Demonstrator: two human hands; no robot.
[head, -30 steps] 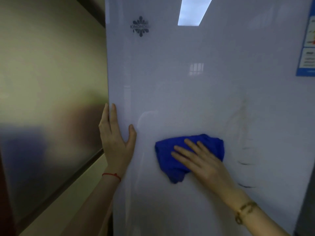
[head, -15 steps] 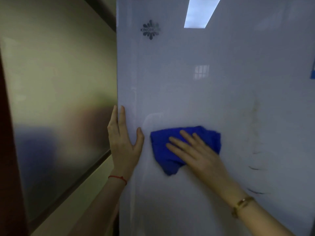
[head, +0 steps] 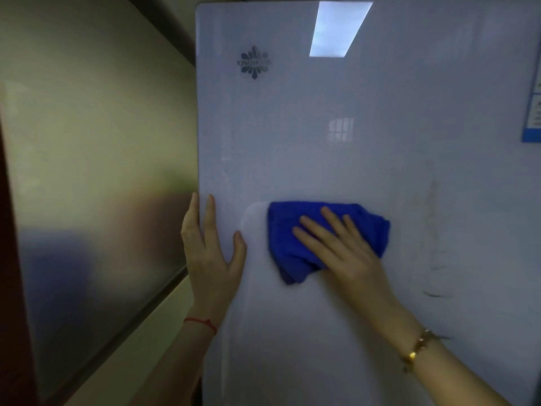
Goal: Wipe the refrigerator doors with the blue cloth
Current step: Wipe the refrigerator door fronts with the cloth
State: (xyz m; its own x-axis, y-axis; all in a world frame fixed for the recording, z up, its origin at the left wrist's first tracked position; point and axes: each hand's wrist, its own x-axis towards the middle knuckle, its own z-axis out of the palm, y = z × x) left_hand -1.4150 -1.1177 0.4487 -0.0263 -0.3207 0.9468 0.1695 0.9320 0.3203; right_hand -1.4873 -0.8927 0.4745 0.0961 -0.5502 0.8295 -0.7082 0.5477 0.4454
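Head view: right hand flat on the blue cloth, fingers spread and extended, palm pressing the bunched cloth against the refrigerator door; no pinch or curl around it, just pressure. Cloth sits mid-height on the door, left of centre, just beside the left hand but not touching it. Left hand is open too, braced on the door's left edge: fingers straight and pointing up along the edge, thumb splayed out on the door face, holding nothing. Red string on the left wrist, gold bracelet on the right. Versus half a second ago: cloth and right hand have shifted slightly right, so the gap to the left thumb is a bit wider; a second ago they were further right again. Left hand has kept the same brace on the edge. Camera tilted up a bit: the door's top corner now shows, logo sits lower, and the blue sticker is back at the right border. Dark smudges right of the cloth are still there, untouched. Grey panel left of the door.
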